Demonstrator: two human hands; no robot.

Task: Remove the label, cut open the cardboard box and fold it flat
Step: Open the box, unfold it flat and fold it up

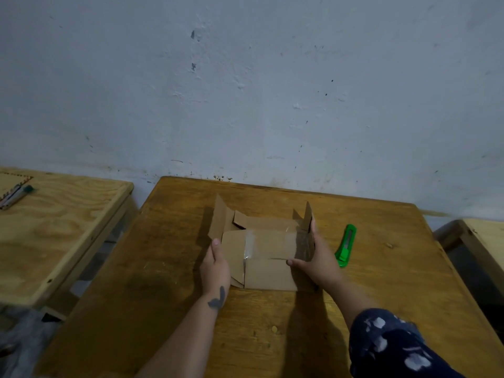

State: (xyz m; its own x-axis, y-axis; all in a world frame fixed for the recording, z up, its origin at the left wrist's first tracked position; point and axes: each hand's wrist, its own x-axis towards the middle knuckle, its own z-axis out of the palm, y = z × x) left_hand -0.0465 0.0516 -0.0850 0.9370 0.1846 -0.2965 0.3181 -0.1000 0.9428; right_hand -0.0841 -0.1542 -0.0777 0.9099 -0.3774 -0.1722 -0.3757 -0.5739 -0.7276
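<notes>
A small brown cardboard box (268, 249) rests on the middle of the wooden table (163, 268). Its far flaps stand up at the left and right corners, and clear tape runs across the top panels. My left hand (215, 266) grips the box's left side with the thumb up along the edge. Against the right side presses my right hand (316, 257), its thumb laid across the top panel. A green utility knife (345, 246) lies on the table just to the right of my right hand, untouched.
A lighter plywood table (54, 236) stands to the left, with pens (16, 196) on a notebook at its far corner. Another table edge (482, 236) shows at the right. A scuffed white wall (245, 91) rises directly behind the tables.
</notes>
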